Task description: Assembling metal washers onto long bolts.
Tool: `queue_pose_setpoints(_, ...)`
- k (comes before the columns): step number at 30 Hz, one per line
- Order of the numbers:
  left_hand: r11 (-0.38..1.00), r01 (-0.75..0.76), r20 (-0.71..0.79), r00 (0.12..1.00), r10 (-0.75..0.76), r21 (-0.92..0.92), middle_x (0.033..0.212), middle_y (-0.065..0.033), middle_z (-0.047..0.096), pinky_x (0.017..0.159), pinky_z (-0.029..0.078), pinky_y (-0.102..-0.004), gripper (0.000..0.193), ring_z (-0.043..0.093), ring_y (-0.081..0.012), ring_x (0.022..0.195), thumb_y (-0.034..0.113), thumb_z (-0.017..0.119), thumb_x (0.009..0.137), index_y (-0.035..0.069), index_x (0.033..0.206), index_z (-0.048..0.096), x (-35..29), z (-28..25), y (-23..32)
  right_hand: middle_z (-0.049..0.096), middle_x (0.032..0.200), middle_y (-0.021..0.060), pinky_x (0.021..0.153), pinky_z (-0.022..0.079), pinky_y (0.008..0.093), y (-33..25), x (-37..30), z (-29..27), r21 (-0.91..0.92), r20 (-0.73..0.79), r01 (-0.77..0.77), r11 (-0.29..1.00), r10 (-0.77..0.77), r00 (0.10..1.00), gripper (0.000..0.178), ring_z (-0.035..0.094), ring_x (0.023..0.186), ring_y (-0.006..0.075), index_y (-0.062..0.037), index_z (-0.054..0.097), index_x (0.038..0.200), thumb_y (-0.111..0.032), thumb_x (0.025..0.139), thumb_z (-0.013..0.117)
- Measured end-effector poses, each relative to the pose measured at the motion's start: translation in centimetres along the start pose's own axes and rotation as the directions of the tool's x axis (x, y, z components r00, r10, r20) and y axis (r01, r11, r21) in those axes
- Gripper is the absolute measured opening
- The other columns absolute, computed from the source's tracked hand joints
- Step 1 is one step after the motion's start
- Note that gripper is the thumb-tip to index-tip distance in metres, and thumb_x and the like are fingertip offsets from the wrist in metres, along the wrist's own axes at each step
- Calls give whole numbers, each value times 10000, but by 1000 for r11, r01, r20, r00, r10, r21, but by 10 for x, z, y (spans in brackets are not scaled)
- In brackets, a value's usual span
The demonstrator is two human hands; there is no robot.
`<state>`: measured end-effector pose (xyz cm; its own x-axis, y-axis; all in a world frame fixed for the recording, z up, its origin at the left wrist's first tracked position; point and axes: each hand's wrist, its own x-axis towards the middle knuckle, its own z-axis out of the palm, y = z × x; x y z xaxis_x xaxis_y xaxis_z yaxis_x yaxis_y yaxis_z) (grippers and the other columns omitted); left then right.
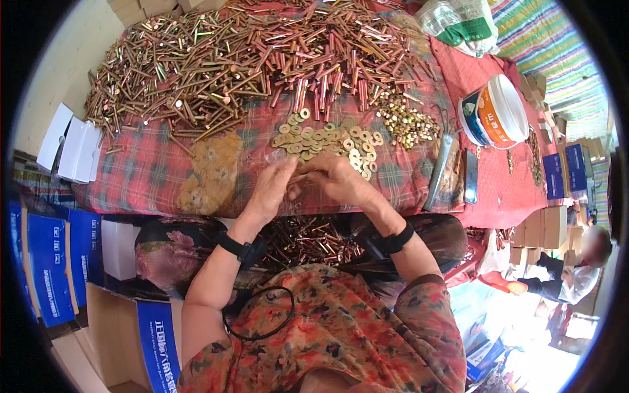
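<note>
My left hand and my right hand meet at the near edge of the cloth-covered table. The fingers of both are curled in towards each other, and whatever is between them is hidden. A small clear plastic piece shows at the left fingertips; I cannot tell whether it is held. Just beyond the hands lies a spread of flat brass-coloured washers. To their right is a heap of small brass-coloured nuts. A large pile of long coppery bolts covers the far side, a few standing upright at its near edge.
A white bucket with an orange and blue label stands right, near a metal bar. White boxes sit left; blue cartons lie below them. More bolts lie between my knees. Another person is far right.
</note>
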<state>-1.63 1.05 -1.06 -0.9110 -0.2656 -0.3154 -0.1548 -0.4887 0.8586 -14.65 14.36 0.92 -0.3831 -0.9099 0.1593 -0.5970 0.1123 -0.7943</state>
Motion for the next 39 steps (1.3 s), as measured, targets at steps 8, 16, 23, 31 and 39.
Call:
queue_pose_setpoints(8, 999, 14, -116, 993, -18, -36, 643, 51, 471, 441, 250, -174, 195, 350, -14, 501, 195, 634, 850, 4, 886, 641, -1, -13, -2, 628, 823, 157, 781, 476, 431, 97, 39, -84, -623, -533, -362, 693, -37, 846, 153, 604, 816, 313, -30, 618, 847, -173, 828, 569)
queue_pose_setpoints(16, 1000, -5, -196, 981, 3, -12, 642, 33, 503, 433, 282, -164, 154, 384, -18, 494, 175, 641, 844, 22, 860, 628, 0, -15, -4, 486, 1267, 124, 984, 328, 487, 141, 35, -84, -774, -470, -471, 424, 114, 875, 385, 402, 1208, 338, -71, 488, 1197, -262, 863, 494)
queue_pose_setpoints(23, 1000, -15, -200, 980, 13, -7, 632, 35, 496, 432, 272, -168, 152, 375, -22, 487, 176, 640, 843, 26, 860, 628, -3, -18, -4, 561, 1127, 101, 878, 411, 417, 125, 4, -75, -780, -411, -348, 520, -7, 912, 235, 512, 1047, 319, -87, 594, 1035, -183, 838, 509)
queue_pose_setpoints(31, 999, -45, -244, 969, 44, 5, 626, 50, 476, 420, 240, -175, 172, 351, -9, 479, 182, 631, 851, 12, 864, 643, -11, -21, -5, 572, 956, 106, 894, 383, 405, 89, -12, -67, -874, -343, -314, 371, -12, 939, 144, 509, 984, 295, -47, 638, 812, -132, 699, 611)
queue_pose_setpoints(39, 995, -87, -199, 976, 93, 39, 633, 50, 466, 435, 251, -178, 157, 342, -15, 495, 188, 636, 852, 32, 841, 625, -15, -21, -3, 573, 943, 91, 936, 320, 431, 62, -7, -68, -849, -374, -338, 407, -9, 928, 207, 478, 1020, 286, -58, 655, 834, -122, 638, 637)
